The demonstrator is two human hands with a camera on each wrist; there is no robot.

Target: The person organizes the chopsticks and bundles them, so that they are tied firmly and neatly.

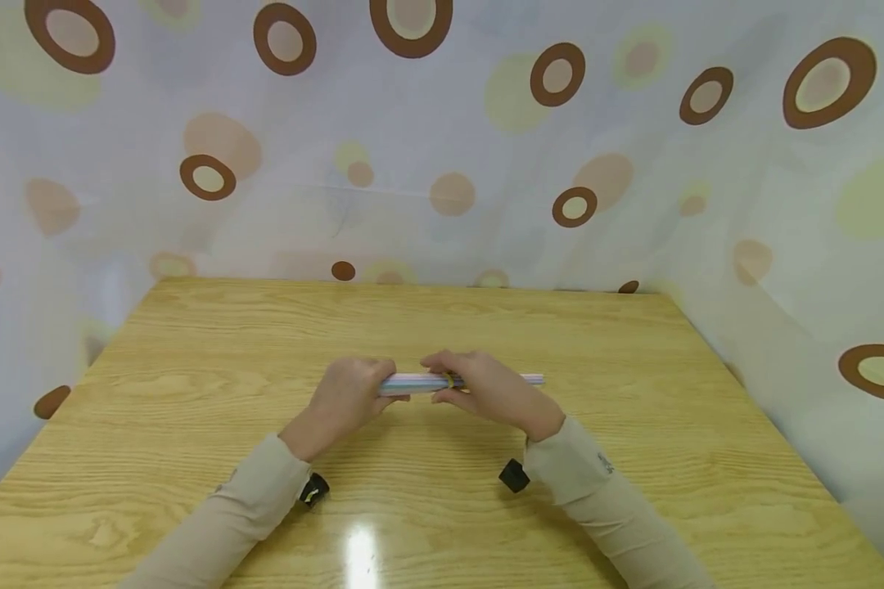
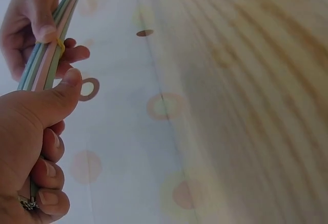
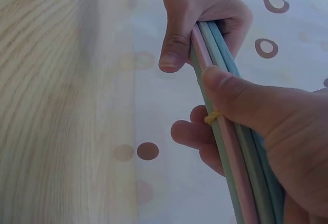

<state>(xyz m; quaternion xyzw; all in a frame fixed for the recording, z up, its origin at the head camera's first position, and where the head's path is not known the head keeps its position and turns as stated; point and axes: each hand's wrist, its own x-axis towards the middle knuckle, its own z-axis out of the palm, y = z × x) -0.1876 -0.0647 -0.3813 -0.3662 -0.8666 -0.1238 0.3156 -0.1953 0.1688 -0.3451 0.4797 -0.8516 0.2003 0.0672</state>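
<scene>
A bundle of pastel green, pink and blue chopsticks [image 1: 416, 384] is held level above the table, its thin ends pointing right. A yellow rubber band [image 3: 211, 118] circles the sticks partway along. My left hand [image 1: 349, 391] grips the thick ends, with the fingers curled around them in the left wrist view and the stick ends mostly hidden in the palm. The right hand [image 1: 497, 394] holds the bundle between thumb and fingers at the band. In the right wrist view its thumb [image 3: 225, 83] lies along the sticks just beyond the band.
Beneath the hands is a wood-grain table [image 1: 265, 335]. A white sheet with brown and yellow circles [image 1: 449, 139] stands behind it and along both sides. Black wrist devices [image 1: 514, 475] show by both beige sleeves [image 1: 597, 483].
</scene>
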